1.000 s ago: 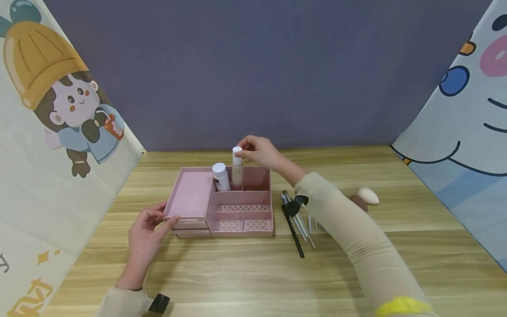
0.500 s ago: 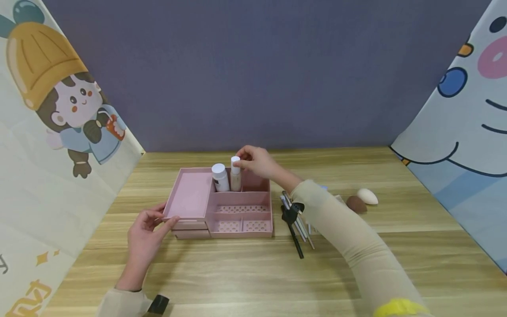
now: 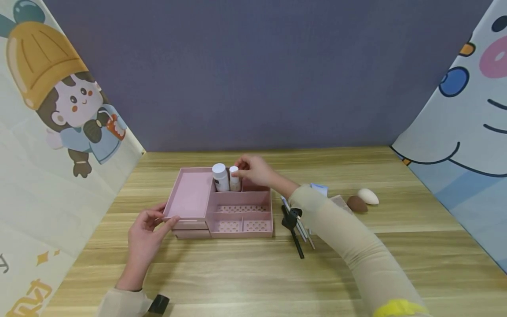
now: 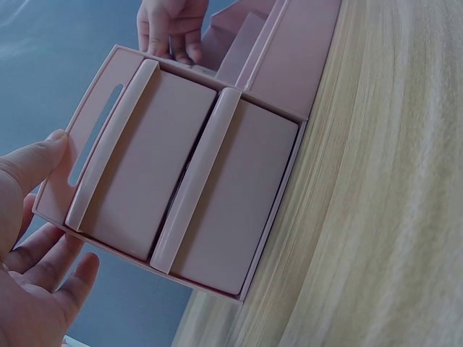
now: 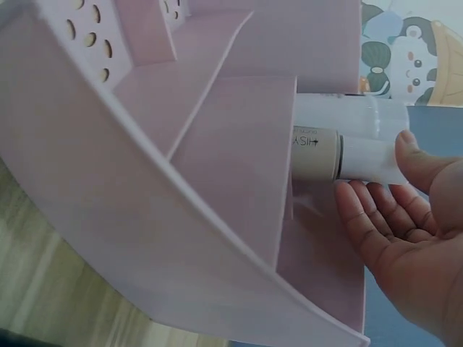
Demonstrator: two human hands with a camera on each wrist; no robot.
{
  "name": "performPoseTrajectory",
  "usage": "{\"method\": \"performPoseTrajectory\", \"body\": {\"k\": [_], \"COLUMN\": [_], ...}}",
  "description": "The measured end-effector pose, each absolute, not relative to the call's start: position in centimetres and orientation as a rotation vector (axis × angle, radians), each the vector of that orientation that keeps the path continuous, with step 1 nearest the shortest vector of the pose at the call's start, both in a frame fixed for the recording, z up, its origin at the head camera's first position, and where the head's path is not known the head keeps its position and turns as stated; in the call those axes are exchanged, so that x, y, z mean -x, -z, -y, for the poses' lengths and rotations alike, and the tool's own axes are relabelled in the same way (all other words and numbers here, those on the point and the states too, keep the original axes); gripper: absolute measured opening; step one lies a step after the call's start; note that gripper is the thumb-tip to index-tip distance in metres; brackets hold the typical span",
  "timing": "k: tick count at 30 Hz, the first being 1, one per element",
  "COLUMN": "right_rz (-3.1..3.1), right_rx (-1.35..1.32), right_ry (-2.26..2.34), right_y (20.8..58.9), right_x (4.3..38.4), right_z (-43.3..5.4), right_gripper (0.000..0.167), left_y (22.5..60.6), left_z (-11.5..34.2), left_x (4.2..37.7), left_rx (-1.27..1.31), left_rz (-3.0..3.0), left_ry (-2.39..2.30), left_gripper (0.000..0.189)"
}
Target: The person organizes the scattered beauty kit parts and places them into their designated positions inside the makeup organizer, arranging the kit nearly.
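A pink desktop organizer (image 3: 190, 193) with two front drawers and several open compartments stands on the table. My left hand (image 3: 146, 229) holds its front left corner, thumb on the front panel and fingers along the side, as the left wrist view shows. In the back compartment, my right hand (image 3: 256, 171) pinches the white cap of a beige foundation bottle (image 5: 316, 153) between thumb and fingers. The bottle is upright and low in the compartment, its lower part hidden by the divider. Close on its left stands a white bottle (image 3: 220, 178) with a white lid.
Right of the organizer lie several slim brushes and a black pencil (image 3: 298, 246). Farther right are a brown sponge (image 3: 357, 204), a white sponge (image 3: 368, 196) and a small blue-and-white item (image 3: 319, 189), partly behind the right sleeve. A dark panel (image 3: 261, 79) borders the table's back.
My right hand has moved down with the foundation bottle, which has sunk deeper into the back compartment beside the white bottle. My left hand stays on the organizer's corner.
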State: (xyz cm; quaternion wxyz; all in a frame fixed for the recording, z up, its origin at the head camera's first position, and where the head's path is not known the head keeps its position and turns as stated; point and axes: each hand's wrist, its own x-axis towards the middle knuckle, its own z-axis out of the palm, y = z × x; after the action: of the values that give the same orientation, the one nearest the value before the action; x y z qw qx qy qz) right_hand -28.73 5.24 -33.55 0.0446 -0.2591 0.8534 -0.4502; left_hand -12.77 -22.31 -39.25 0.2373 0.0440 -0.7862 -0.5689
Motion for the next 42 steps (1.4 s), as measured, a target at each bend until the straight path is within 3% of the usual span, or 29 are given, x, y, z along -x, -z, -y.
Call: {"method": "performPoseTrajectory", "body": {"k": [17, 42], "right_rz": [-2.661, -2.627], "right_rx": [0.857, 0.82], "right_ry": [1.225, 1.37], "right_y": [34.5, 33.2], "right_x": [28.5, 28.8], "right_z": [-5.3, -6.0], "right_gripper": [0.023, 0.032], "left_y": [39.1, 39.2], "left_z": [22.2, 22.4], "left_x": [12.8, 12.8], "left_rx": [-0.145, -0.143], "left_rz": [2.187, 2.189], "left_ry": [1.539, 1.52], "left_gripper": [0.028, 0.028]}}
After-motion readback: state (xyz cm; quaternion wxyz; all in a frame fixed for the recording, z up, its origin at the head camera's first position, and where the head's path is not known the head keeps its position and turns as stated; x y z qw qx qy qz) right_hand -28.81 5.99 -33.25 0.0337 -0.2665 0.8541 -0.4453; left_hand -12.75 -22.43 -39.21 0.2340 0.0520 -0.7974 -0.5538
